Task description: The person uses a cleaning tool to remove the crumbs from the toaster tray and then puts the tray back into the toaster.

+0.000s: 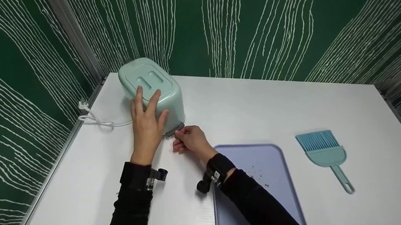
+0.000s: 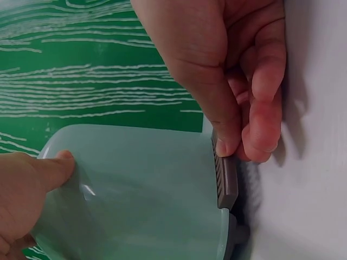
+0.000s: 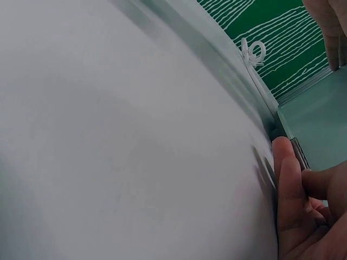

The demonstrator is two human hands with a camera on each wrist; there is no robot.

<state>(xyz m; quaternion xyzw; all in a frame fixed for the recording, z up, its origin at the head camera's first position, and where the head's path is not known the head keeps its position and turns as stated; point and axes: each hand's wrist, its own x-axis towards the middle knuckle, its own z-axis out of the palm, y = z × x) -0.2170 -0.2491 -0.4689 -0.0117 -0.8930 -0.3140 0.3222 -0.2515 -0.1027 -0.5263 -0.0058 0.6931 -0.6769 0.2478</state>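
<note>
A mint-green toaster [image 1: 172, 109] stands at the back left of the white table, its lid [image 1: 145, 75] showing two long recesses. My left hand [image 1: 147, 125] rests on its near side and lid edge, fingers spread and mostly straight; in the left wrist view its thumb [image 2: 57, 170] lies against the green wall. Low on the toaster's near end sits the dark grey ribbed handle of a crumb tray [image 2: 226, 181]. Thumb on top and fingers beneath, my right hand [image 1: 192, 140] pinches this handle close over the table. The rest of the crumb tray is hidden inside the toaster.
A lilac serving tray [image 1: 265, 150] with dark crumbs [image 1: 261, 178] lies under my right forearm. Further right is a teal hand brush [image 1: 327, 156]. The toaster's white cord and plug [image 1: 87, 111] lie by the left table edge. Green patterned walls [image 1: 191, 32] border the table.
</note>
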